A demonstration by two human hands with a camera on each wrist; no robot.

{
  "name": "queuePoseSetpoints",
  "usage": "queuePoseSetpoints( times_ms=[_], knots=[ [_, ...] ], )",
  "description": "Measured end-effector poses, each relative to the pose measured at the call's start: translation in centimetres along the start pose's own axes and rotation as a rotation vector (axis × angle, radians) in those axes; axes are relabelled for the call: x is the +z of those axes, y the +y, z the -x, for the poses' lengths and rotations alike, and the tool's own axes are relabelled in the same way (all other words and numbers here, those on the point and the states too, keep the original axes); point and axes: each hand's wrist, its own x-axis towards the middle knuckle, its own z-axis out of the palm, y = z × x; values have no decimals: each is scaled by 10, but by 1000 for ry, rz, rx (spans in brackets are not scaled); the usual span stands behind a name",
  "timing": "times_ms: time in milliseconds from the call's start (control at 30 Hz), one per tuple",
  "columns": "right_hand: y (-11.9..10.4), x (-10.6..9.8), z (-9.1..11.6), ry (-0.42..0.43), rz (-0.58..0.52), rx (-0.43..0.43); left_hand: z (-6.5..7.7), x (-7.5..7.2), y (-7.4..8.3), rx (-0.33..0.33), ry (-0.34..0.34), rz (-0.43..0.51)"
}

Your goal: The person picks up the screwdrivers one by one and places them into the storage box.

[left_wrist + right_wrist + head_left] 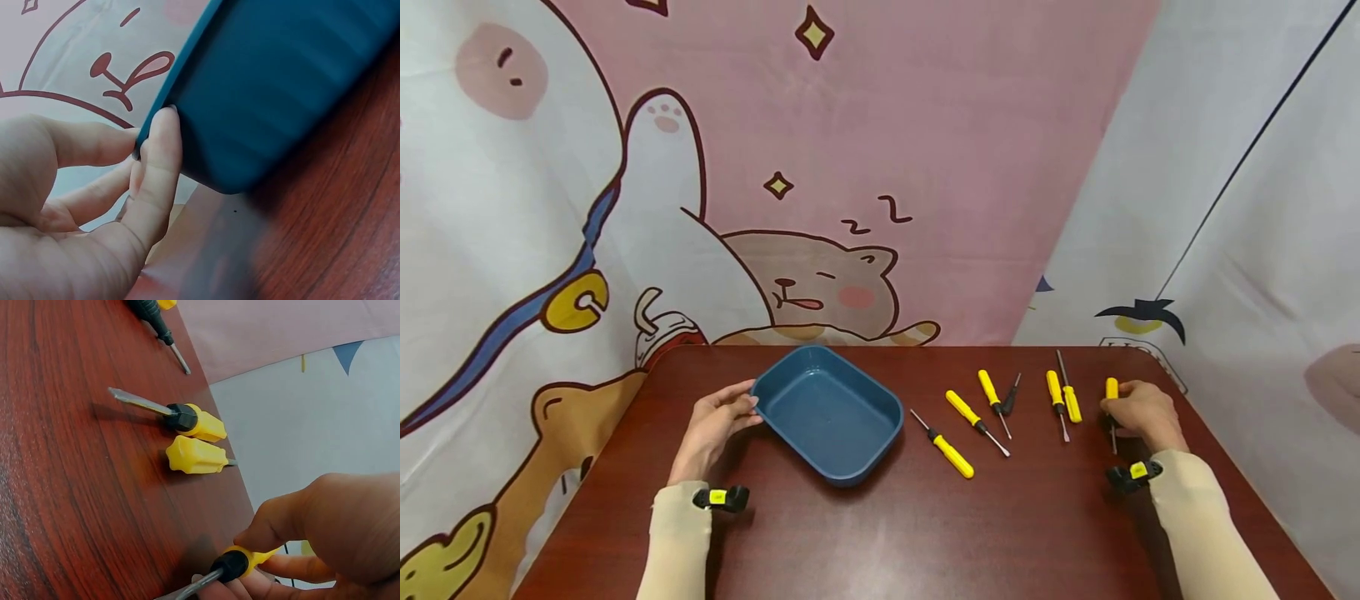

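My left hand [711, 429] pinches the rim of a blue plastic bin [827, 425] at its left corner, thumb on one side and fingers on the other. In the left wrist view the bin's ribbed outer wall [281, 94] slants over the tabletop. At the table's right side my right hand [1144, 412] grips a screwdriver [1112, 389] by its yellow handle, its shaft pointing toward me. The right wrist view shows the thumb and fingers around the handle near its black collar [231, 565]. Left of that hand lie two yellow screwdrivers side by side, one [1057, 402] beside the other [1072, 405].
Between bin and right hand lie more yellow screwdrivers [953, 456] [964, 408] [988, 388] and a small black-handled one [1011, 397]. The dark red-brown table [925, 533] ends at a cartoon-printed cloth [970, 167] hanging behind it.
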Motion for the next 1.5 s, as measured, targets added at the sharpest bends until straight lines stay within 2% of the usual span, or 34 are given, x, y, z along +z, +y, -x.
queuePoseSetpoints(
  times_ms=[600, 1067, 1500],
  knots=[
    [-5, 4, 6, 33, -7, -111, 2, -3, -4, -8, -2, 18],
    [-26, 7, 23, 87, -2, -343, 0, 0, -2, 3, -20, 15],
    [-49, 11, 34, 114, -5, -455, 0, 1, -1, 2, -19, 17]
  ],
)
